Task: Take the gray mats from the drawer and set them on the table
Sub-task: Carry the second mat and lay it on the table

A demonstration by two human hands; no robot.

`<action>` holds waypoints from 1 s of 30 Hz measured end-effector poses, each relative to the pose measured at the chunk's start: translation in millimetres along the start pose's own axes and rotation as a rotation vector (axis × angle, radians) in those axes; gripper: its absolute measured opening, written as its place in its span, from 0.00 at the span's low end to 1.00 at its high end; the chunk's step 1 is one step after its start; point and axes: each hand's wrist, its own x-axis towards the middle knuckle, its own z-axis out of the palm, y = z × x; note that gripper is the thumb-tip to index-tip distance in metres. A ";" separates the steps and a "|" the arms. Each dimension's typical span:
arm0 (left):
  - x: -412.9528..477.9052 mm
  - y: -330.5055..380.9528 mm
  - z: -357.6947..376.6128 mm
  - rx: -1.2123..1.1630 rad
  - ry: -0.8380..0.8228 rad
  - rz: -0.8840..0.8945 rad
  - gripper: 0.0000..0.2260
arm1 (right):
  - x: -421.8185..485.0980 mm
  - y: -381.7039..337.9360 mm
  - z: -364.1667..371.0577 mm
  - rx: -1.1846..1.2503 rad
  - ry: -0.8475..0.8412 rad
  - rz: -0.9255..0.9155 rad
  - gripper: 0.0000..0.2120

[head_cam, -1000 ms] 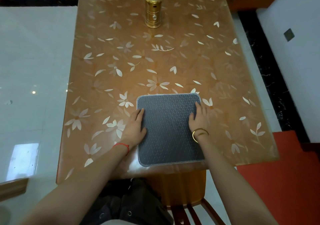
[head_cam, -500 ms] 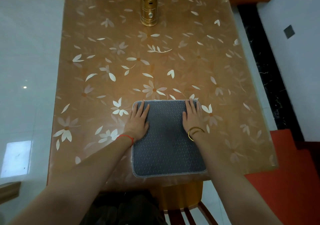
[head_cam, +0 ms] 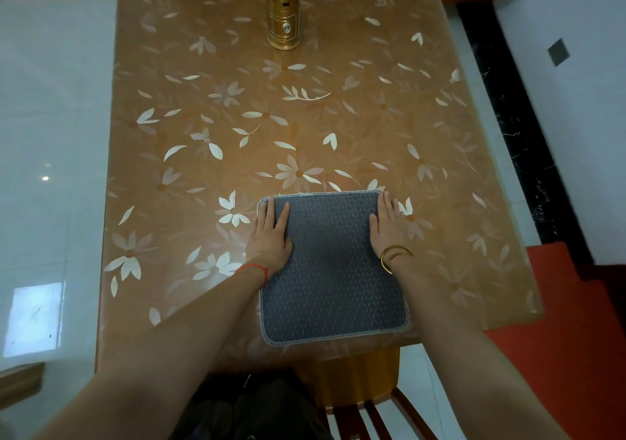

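Beneath both hands, gray mat

Glossy white floor, black marble border, white wall, wooden chair

Orange floral table; gray mat flat at near edge; gold lantern far end.

Gold lantern upright (clear top); wooden chair near edge; red flooring right.
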 end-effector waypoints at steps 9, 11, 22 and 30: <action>-30.1 -14.4 10.6 0.003 -0.009 0.029 0.32 | -45.0 5.0 21.5 -0.034 -0.001 -0.082 0.26; -38.1 -18.9 14.3 0.038 -0.012 0.024 0.33 | -49.6 11.4 23.5 -0.036 -0.010 -0.066 0.26; -82.4 -16.2 13.2 0.000 0.008 0.213 0.46 | -100.1 21.9 37.3 0.100 0.034 0.009 0.28; -108.6 -18.7 35.7 0.190 -0.166 0.104 0.57 | -131.6 38.8 51.8 0.019 0.012 0.057 0.28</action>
